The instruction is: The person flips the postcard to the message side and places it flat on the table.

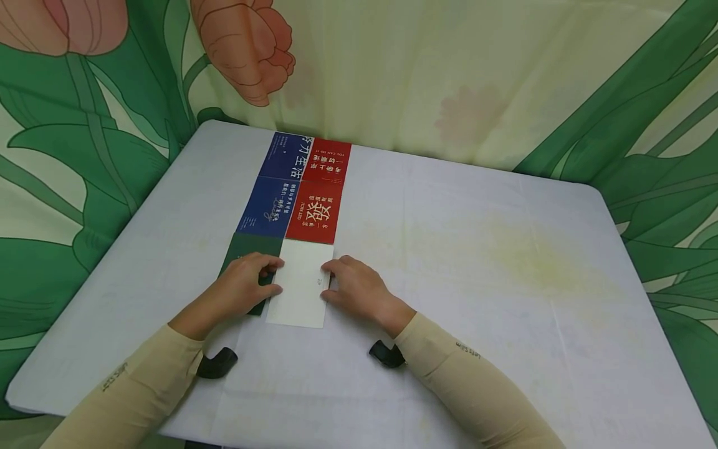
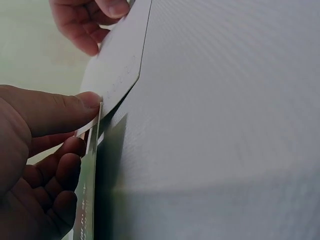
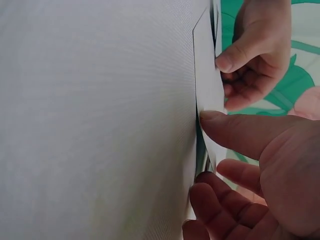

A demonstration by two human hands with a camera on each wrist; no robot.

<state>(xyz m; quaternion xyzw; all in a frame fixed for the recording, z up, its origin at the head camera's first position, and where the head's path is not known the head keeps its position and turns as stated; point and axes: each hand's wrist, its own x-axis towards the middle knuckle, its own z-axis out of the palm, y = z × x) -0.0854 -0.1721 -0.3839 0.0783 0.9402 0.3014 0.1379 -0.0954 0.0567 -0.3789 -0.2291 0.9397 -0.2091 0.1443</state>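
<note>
A blank white card [image 1: 300, 293] lies low over the table between my two hands. My left hand [image 1: 241, 280] pinches its left edge, thumb on top and the other fingers curled. At the opposite edge my right hand [image 1: 361, 287] holds it between thumb and fingers, beside some tiny print. The left wrist view shows the card [image 2: 115, 65] slightly raised near the left thumb, with a gap and shadow beneath. A dark green card [image 1: 255, 246] is under and beside my left hand, partly covered by it. Directly beyond the white card sits a red card [image 1: 314, 212] with pale lettering.
Another red card [image 1: 329, 161] and two blue cards, one far [image 1: 286, 156] and one nearer [image 1: 263, 206], adjoin these in two columns. All lie on a white-covered table [image 1: 477, 262]. Behind it hangs a flowered curtain [image 1: 421, 75].
</note>
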